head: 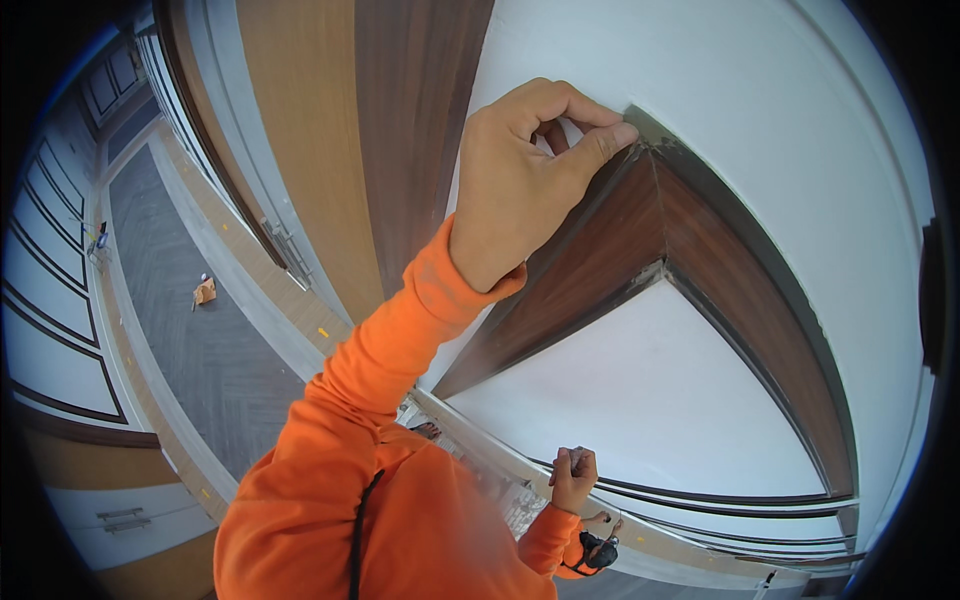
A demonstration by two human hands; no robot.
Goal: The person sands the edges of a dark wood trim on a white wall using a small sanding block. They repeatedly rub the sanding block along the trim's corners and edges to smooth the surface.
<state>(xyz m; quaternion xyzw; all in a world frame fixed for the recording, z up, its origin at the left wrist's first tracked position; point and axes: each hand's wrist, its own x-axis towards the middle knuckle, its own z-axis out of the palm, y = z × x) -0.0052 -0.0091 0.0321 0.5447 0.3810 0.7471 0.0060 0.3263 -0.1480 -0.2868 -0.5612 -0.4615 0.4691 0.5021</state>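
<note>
My left hand, in an orange sleeve, reaches up to the outer corner of a brown wood-look wall trim. Its thumb and index finger are pinched at the grey-green band that edges the trim; whether something thin is between them cannot be told. Around that corner the band looks rough and flaked. Dark rough residue also marks the inner corner, beside the white panel. Lower down, near my torso, my right hand has its fingers closed around a small greyish lump, partly hidden by them.
Tan and dark brown panels and door handles are at the left. Far below, a small orange-brown item lies on the grey floor. A co-worker in orange with a dark backpack or straps is at the lower right.
</note>
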